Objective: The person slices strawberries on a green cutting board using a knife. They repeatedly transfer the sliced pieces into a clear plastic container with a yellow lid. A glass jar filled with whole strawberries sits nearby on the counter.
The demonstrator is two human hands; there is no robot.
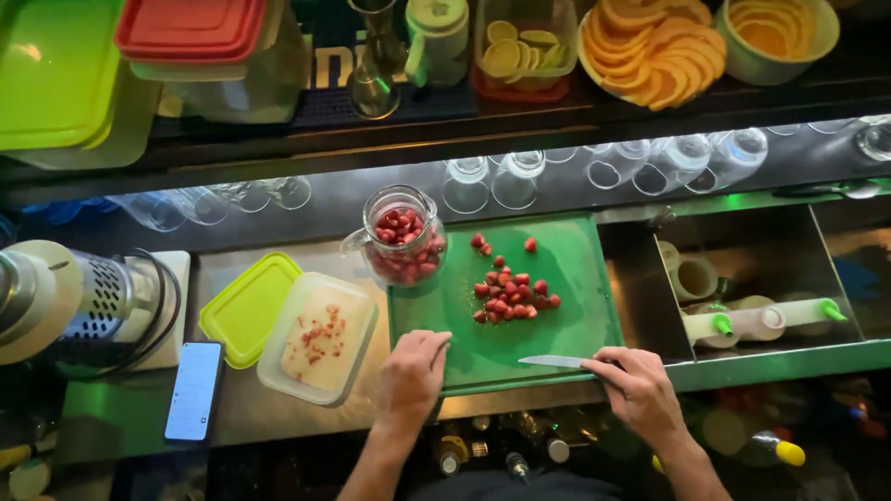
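Lower left of centre: empty plastic tub [318, 339] with red smears beside its yellow-green lid [249, 308]. Centre: glass jar [403, 237] half full of strawberry pieces at the green cutting board's [566, 269] upper-left corner; cut strawberries [509, 295] piled mid-board. Left hand [411, 376] flat on the board's near edge, grip released, holding nothing. Right hand [639, 388] clenched around a small knife [555, 361], blade pointing left, lying low. Best done: steady the board, keep fingertips clear of the blade.
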